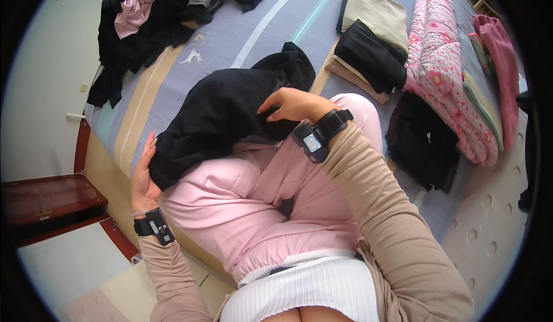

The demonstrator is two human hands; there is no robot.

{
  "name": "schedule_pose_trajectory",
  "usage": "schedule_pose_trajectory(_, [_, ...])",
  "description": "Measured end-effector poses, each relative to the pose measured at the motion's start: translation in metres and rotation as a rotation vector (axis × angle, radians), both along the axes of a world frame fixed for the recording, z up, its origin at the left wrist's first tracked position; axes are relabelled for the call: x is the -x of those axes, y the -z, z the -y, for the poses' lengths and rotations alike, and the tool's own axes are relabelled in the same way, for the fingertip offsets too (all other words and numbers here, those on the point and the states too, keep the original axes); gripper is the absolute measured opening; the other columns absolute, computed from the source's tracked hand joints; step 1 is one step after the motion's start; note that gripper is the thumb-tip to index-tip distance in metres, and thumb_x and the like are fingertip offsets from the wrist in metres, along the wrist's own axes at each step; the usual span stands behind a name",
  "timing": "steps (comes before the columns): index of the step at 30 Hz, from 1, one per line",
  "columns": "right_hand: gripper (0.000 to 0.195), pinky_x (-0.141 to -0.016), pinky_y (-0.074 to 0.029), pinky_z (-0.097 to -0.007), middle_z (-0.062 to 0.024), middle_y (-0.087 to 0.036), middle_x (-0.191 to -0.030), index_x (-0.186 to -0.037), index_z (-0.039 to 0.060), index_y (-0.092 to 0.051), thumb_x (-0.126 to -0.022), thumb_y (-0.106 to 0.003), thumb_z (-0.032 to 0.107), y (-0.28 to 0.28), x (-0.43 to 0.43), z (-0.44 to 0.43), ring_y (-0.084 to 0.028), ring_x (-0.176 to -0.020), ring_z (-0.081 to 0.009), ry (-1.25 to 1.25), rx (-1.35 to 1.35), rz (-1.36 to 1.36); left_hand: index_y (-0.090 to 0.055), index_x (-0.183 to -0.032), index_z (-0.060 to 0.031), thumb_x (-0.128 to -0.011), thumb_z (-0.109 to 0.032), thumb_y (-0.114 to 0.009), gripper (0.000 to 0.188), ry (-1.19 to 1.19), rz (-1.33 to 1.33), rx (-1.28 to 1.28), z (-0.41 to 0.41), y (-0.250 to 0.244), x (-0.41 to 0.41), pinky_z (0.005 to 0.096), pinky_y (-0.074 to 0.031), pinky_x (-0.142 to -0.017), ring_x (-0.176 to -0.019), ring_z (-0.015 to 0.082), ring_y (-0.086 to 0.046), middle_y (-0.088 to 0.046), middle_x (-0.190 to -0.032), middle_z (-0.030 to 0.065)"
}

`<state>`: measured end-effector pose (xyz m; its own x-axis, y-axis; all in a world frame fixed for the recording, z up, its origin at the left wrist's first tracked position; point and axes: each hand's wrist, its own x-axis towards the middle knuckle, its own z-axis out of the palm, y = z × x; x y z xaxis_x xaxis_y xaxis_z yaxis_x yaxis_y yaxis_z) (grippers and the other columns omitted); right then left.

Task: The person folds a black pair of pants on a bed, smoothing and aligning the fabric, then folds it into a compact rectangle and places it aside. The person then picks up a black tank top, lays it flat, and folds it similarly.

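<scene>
A black fabric garment [224,106] lies loosely across my lap and the bed, its far end bunched up. At its left end my left hand [146,171] rests against the edge, fingers extended; part of the palm is behind the cloth. My right hand [296,104] is over the garment's right part, with thumb and index finger bent towards each other at the fabric. Whether a fold is pinched between them cannot be told. Both wrists wear black straps with small devices.
On the striped bed sheet [276,15], a heap of dark clothes [160,24] with a pink piece [136,9] lies at the upper left. Folded clothes [369,54], a folded black garment [423,140] and a floral quilt [440,63] are at the right. A red-brown wooden cabinet [52,196] stands left.
</scene>
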<state>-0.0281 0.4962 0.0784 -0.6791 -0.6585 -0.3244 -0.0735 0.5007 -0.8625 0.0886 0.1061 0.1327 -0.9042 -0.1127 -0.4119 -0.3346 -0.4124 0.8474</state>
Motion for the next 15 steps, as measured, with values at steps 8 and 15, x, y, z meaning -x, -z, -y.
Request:
schedule_pose_trajectory(8, [0.023, -0.088, -0.047, -0.0233, -0.0036, -0.07, -0.104, -0.115, 0.002, -0.072, -0.096, -0.059, 0.005, 0.003, 0.02, -0.009, -0.061, -0.094, -0.0095, 0.838, 0.705, -0.02, -0.049, -0.143, -0.0032, -0.096, -0.01, -0.054, 0.047, -0.291, -0.152, -0.036, 0.067, -0.046, -0.007, 0.0432, -0.043, -0.11, -0.123, 0.028, -0.058, -0.061, -0.132, 0.0144])
schedule_pose_trajectory(15, [0.068, -0.114, -0.032, -0.0393, -0.0226, -0.041, -0.147, -0.149, 0.0026, -0.035, -0.088, -0.065, 0.005, 0.018, 0.034, -0.019, -0.042, -0.133, -0.0336, 1.486, 0.508, -0.355, -0.03, -0.154, -0.0054, -0.096, -0.029, -0.056, 0.068, 0.02, -0.415, -0.332, 0.009, -0.085, 0.007, 0.0437, -0.036, -0.115, -0.132, 0.0307, -0.048, -0.046, -0.146, 0.0186])
